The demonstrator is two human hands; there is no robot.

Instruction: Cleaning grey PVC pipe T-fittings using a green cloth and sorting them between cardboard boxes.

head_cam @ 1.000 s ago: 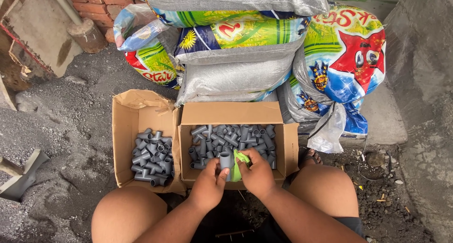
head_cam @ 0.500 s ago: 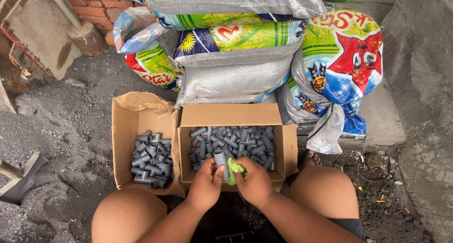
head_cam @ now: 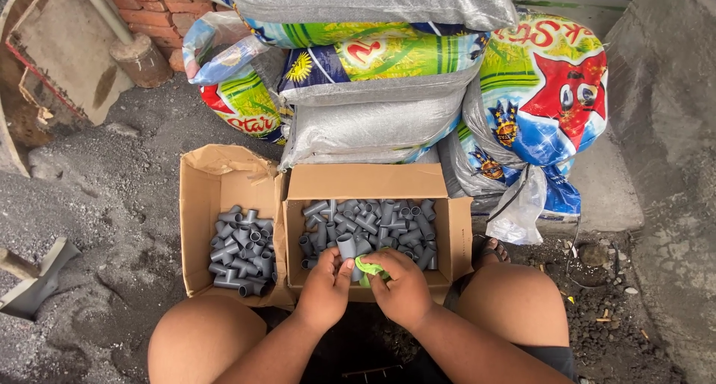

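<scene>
My left hand (head_cam: 326, 288) holds a grey plastic pipe fitting (head_cam: 346, 246) upright over the near edge of the right cardboard box (head_cam: 371, 183). My right hand (head_cam: 403, 283) pinches a small green piece (head_cam: 368, 265) right beside that fitting. The right box is full of several loose grey fittings (head_cam: 373, 224). A second open cardboard box (head_cam: 212, 179) at the left holds a tidier pile of grey fittings (head_cam: 242, 250). Both boxes sit on the ground between my bare knees.
Stacked sacks, grey and brightly printed (head_cam: 380, 78), rise just behind the boxes. A clear plastic bag (head_cam: 522, 209) hangs at the right. Grey gravelly ground (head_cam: 97, 220) lies to the left, with a brick wall (head_cam: 160, 7) and a concrete block (head_cam: 142, 60) farther back.
Both hands drew back a little toward me. The green piece, earlier sticking up between the hands, now lies low against the fitting in my left hand.
</scene>
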